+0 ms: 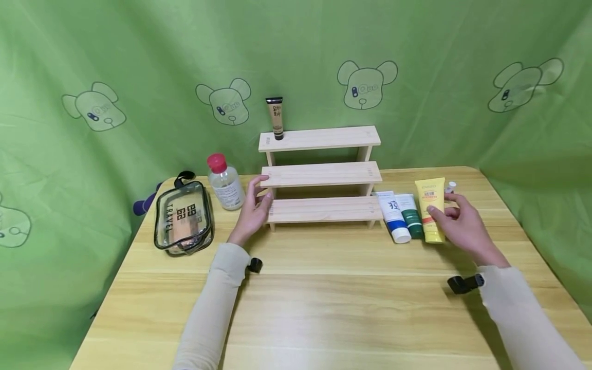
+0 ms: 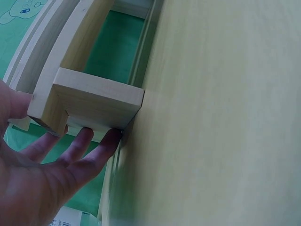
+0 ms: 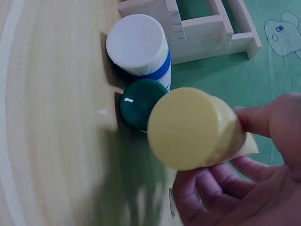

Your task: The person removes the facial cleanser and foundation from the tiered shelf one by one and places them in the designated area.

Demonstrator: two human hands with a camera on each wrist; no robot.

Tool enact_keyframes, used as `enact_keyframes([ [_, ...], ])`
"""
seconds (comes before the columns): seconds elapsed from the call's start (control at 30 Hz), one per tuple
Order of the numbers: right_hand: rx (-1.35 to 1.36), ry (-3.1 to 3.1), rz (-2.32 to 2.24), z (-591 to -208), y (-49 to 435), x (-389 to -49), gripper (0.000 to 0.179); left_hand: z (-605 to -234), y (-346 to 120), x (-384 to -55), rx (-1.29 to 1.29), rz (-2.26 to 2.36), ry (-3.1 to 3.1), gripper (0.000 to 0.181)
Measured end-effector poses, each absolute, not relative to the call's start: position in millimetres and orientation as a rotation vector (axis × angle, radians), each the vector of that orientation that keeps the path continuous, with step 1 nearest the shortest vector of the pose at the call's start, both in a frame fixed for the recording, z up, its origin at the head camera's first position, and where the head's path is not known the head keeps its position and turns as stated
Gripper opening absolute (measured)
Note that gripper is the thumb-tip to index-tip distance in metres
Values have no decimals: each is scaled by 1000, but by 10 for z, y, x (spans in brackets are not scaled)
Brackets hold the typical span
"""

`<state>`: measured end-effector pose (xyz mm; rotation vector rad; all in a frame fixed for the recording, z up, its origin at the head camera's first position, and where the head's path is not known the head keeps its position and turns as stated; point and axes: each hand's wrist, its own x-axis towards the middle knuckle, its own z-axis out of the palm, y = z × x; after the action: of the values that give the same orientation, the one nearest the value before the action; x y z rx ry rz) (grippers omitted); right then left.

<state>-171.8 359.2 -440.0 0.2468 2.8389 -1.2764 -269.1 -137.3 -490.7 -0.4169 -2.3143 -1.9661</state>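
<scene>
Pinching yellow tube (image 1: 429, 198) at right hand's (image 1: 464, 226) fingertips, left hand (image 1: 252, 213) touching shelf (image 1: 321, 174), fingers spread

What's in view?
Shelf: 1, pale, on table
Small tube: 1, beige, on shelf
Bottle: 1, clear, beside pouch
Pouch: 1, clear, far left
White tube: 1, white, near shelf
Green tube: 1, green, beside white
Yellow tube: 1, yellow, right hand
Vial: 1, whitish, by yellow tube
Something: 1, purple, near pouch
Table: 1, tan, beneath
Curtain: 1, green, behind
Left hand: 1, touching shelf
Right hand: 1, holding yellow tube
Sleeves: 2, beige, forearms
Cameras: 2, black, wrists
</scene>
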Motion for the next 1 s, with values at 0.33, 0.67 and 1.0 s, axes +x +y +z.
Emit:
enact_keyframes([
  [0.33, 301, 2784, -1110, -4469, 3666, -1762, 83, -4901, -1377, -2681, -426, -1958, -2315, 50],
  [0.67, 311, 2817, -1036, -4560, 3691, -1842, 79, -4889, -1376, -2673, -423, -1989, -2304, 51],
  [1.0, 288, 2784, -1017, -4538, 3667, -1948, 80, -4901, -1370, -2688, -428, -1968, -2317, 49],
])
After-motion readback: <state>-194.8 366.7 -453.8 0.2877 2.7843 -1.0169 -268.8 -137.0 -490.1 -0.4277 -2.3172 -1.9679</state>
